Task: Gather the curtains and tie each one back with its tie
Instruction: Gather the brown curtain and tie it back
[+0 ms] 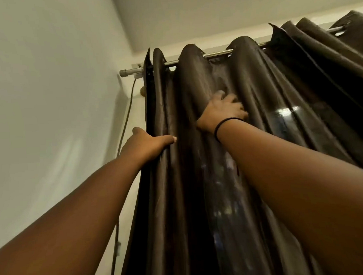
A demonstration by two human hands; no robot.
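High on left panel: both hands up near the silver metal curtain rod (193,59).
Curtain: dark brown glossy eyelet curtain (199,178) hangs off the rod by the wall corner; long axis vertical, folds run top to bottom.
Left hand (147,143): clamped on the outer edge fold.
Right hand (223,112): fingers dug into a mid fold, grip not fully visible.
Do it well: likely slide folds left evenly along the rod, no downward tug.
Tie: not in view.

You are in a home room: dark brown eyelet curtains (249,133) hang from a metal rod (172,63) under a plain white ceiling (211,9), beside a painted wall (47,81).
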